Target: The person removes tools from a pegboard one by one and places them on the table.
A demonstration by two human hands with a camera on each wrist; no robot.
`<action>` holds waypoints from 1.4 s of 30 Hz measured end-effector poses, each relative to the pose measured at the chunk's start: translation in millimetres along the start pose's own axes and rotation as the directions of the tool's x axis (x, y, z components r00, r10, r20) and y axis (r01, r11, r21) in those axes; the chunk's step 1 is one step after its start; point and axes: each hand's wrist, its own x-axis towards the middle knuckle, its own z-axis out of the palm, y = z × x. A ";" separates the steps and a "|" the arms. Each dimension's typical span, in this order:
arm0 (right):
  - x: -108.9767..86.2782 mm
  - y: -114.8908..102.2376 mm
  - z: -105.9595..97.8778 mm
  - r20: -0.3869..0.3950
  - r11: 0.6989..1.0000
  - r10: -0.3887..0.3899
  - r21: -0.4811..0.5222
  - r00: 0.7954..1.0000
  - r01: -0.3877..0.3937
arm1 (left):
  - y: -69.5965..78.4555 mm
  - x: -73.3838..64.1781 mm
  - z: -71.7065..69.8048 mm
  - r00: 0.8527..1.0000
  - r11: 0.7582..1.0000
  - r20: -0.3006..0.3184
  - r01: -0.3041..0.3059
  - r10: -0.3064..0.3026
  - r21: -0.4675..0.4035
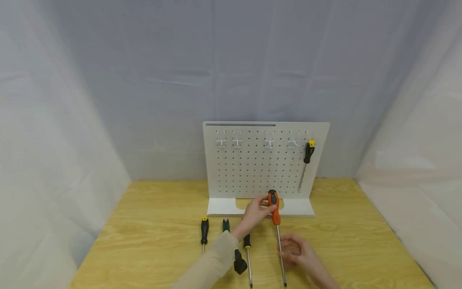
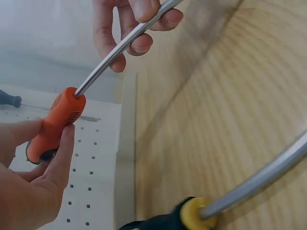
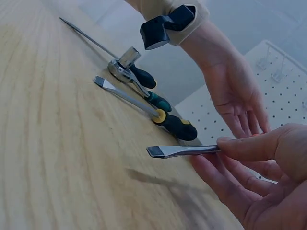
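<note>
The screwdriver (image 1: pixel 274 208) lies at lower centre-right of the head frame, in front of the pegboard (image 1: pixel 249 172). Its handle is orange with a black end cap and ribbed grip grooves; its shaft is a smooth, round metal rod. The left hand (image 1: pixel 257 210) pinches the handle between thumb and fingers. The right hand (image 1: pixel 297 253) pinches the shaft between thumb and fingers.

The right wrist view shows the flat, flared blade tip (image 3: pixel 156 151), left of the right hand's thumb. The same view shows the polished ratchet head (image 3: pixel 121 71) of the green-handled tool (image 1: pixel 225 225); the left sleeve (image 1: pixel 213 263) covers this part in the head view. The left wrist view shows the handle grooves.

The pegboard is white and perforated, with clear hooks (image 1: pixel 268 143) along its upper part. A black-and-yellow screwdriver (image 1: pixel 309 152) hangs at its right side. On the wood-grain table (image 1: pixel 151 224), at lower centre, lie a yellow-capped screwdriver (image 1: pixel 204 231) and a yellow-collared screwdriver (image 1: pixel 247 241), the latter partly behind the left forearm
</note>
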 end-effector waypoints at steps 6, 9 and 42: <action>-10.2 6.9 -2.7 0.093 1.000 -0.020 0.002 0.995 0.020 | -10.9 -13.1 4.2 1.000 1.000 0.006 0.013 -0.013 0.019; -14.4 10.7 -3.8 0.135 0.999 -0.021 0.030 0.991 0.017 | -16.5 -18.3 3.8 1.000 0.999 0.012 0.017 -0.017 0.035; -26.3 9.0 16.6 0.148 0.994 0.084 -0.079 0.985 -0.073 | -26.4 -39.0 3.4 0.991 0.950 -0.003 0.129 -0.134 0.285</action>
